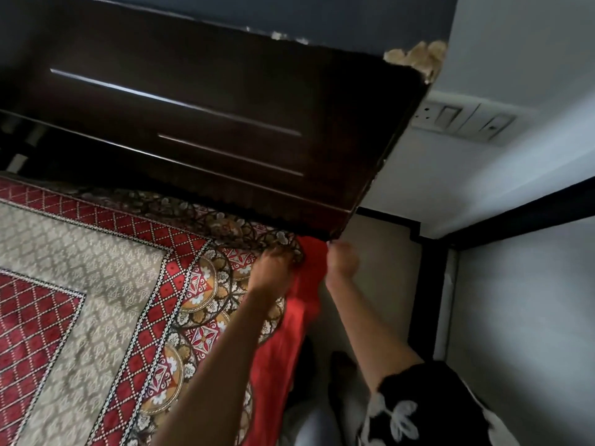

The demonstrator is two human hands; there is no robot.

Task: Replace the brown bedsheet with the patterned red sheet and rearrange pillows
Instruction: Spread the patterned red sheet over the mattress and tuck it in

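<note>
At the bed's top corner, beside the dark wooden headboard (206, 123), my left hand (273, 268) presses down on the patterned red sheet (96, 268), fingers curled into its edge. My right hand (343, 260) is closed in a fist just below the headboard's corner, though I cannot tell what it grips. The sheet covers the mattress, its plain red side (289, 333) hanging toward the floor (380, 268).

The person is wearing a short black sleeve (415, 391) with a white embroidered flower-and-leaf motif (397, 416), both forearms showing bare, and pale light-coloured trousers (314, 426) are showing below.
</note>
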